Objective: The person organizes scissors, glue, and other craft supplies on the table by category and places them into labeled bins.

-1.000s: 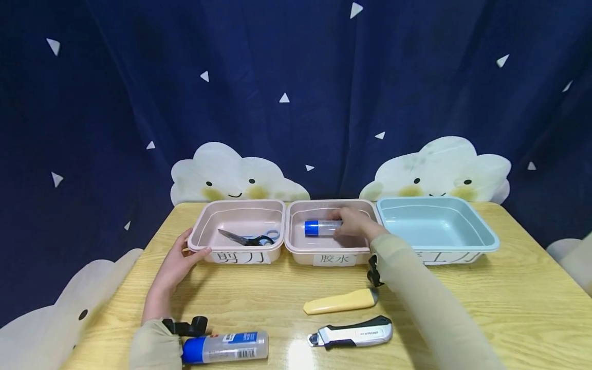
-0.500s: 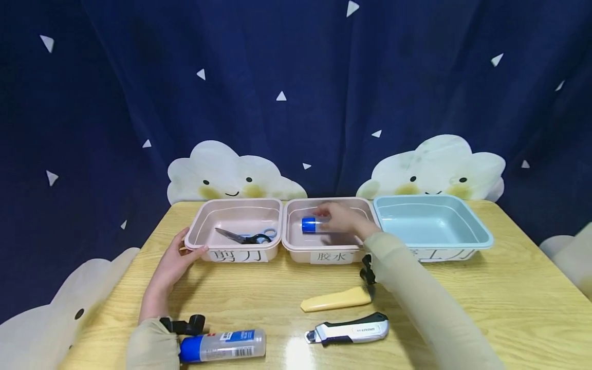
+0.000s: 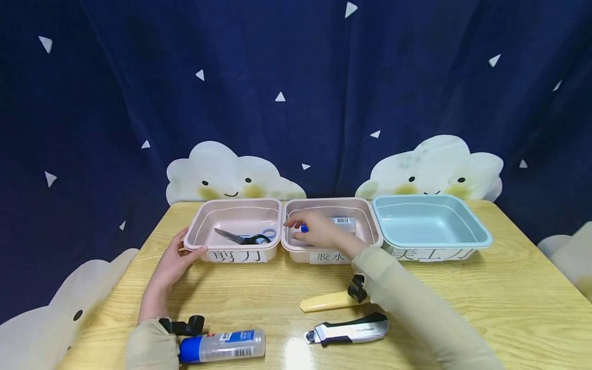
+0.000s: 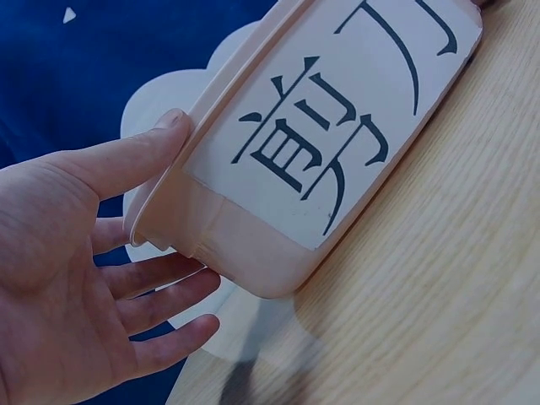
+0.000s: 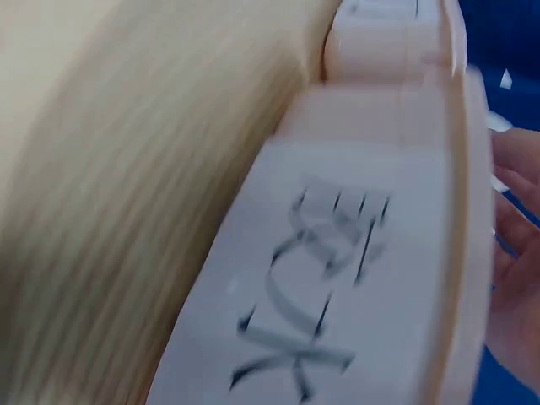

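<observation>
Right hand (image 3: 314, 230): at twelve o'clock, over the middle bin (image 3: 324, 204); your fingers bend loosely, thumb apart, seemingly gripping nothing. Contact with the bottle is impossible to tell.
Blue-capped bottle (image 3: 346, 225): lies in that bin, partly hidden, body toward your hand's three o'clock. Check it rests flat, and clear the rim without dragging it.
Left hand (image 3: 177, 257): at eleven o'clock, thumb against the left bin (image 3: 240, 209), fingers loosely spread at its corner. Press lightly so it doesn't slide.
Yellow cutter (image 3: 326, 301): toward six o'clock on the desk (image 3: 522, 303), partly covered by your wrist camera (image 3: 357, 289); lift the wrist to avoid knocking it.
</observation>
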Motion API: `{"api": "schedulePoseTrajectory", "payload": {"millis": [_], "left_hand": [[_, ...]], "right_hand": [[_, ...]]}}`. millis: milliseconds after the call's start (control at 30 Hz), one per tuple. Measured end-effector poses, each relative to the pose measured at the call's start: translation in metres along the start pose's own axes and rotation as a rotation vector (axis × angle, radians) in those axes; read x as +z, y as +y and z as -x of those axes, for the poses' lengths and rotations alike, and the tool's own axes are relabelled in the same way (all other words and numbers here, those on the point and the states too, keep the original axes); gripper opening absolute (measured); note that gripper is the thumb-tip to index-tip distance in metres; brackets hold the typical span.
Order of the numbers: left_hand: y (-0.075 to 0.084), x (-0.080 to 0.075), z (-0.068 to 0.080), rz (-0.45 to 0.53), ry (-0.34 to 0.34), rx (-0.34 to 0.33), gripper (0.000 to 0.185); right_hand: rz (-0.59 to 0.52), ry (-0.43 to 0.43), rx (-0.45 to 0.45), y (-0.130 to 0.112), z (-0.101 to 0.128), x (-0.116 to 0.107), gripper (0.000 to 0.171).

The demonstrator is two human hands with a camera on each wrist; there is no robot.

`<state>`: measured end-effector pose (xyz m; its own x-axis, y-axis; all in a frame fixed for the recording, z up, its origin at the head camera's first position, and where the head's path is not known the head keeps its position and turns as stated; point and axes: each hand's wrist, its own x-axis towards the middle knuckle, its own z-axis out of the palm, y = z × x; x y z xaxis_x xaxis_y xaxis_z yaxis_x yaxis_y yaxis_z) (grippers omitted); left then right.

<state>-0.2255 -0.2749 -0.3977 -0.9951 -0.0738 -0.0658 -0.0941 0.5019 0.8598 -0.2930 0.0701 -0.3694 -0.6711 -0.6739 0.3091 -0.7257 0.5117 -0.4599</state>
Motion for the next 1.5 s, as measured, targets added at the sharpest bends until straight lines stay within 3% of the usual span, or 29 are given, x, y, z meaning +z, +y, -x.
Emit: {"api": "schedulePoseTrajectory", "payload": {"millis": [367,567,767,1033,1267,1500], "left_hand": [[-0.001,0.000,0.000,0.001,0.003,0.009,0.090],[-0.001,0.002,0.000,0.000,-0.001,0.004,0.091],[-0.001,0.002,0.000,-0.004,-0.005,-0.002,0.091],[0.000,0.001,0.000,-0.004,-0.004,-0.009,0.092],[-0.001,0.001,0.000,0.000,-0.001,0.000,0.091],[-0.001,0.001,0.000,0.006,-0.001,0.006,0.089]], "right_hand": [[0.109,0.027,-0.086,-0.054,0.006,0.021,0.022],[0.059,-0.114,-0.084,-0.080,0.014,0.032,0.028],[-0.020,-0.229,-0.076,-0.089,0.022,0.049,0.038],[-0.019,-0.372,-0.125,-0.112,0.029,0.074,0.054],[-0.034,-0.432,-0.095,-0.121,0.031,0.094,0.062],[-0.105,-0.511,-0.101,-0.127,0.031,0.103,0.058]]}}
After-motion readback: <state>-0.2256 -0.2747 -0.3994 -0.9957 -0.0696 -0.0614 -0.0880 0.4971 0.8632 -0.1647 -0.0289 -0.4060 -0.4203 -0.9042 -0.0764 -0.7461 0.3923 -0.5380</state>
